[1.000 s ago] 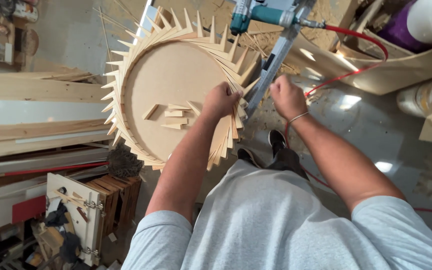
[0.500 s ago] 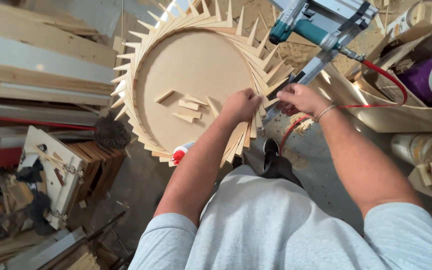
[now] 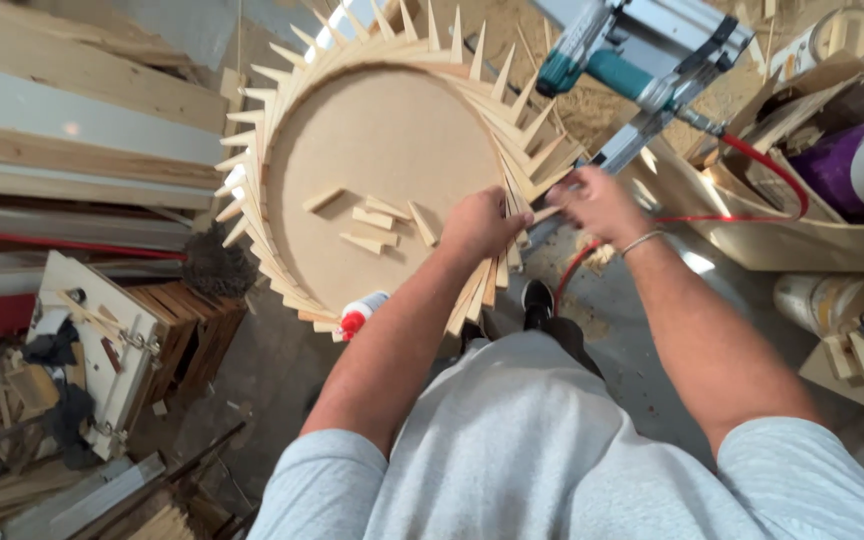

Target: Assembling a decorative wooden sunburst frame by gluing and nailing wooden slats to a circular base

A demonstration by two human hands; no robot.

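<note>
A round wooden disc (image 3: 382, 150) lies flat, ringed by many pointed wooden slats (image 3: 262, 130) fanned out like sun rays. My left hand (image 3: 480, 225) presses down on the slats at the disc's near right rim. My right hand (image 3: 597, 203) pinches a thin wooden slat (image 3: 544, 213) right beside the left hand. A teal nail gun (image 3: 642, 60) with a red air hose (image 3: 752, 165) rests just beyond my right hand. Several loose wedge pieces (image 3: 372, 220) lie on the disc.
A glue bottle with a red cap (image 3: 360, 316) lies at the disc's near edge. Stacked boards (image 3: 62, 130) fill the left. Wooden boxes with a purple and white container (image 3: 852, 160) stand at right. A wooden jig (image 3: 92, 340) and a brush (image 3: 214, 265) sit lower left.
The view has shifted left and the disc now sits more central. My right hand has moved off the nail gun and holds a thin slat by the rim; the left hand stays.
</note>
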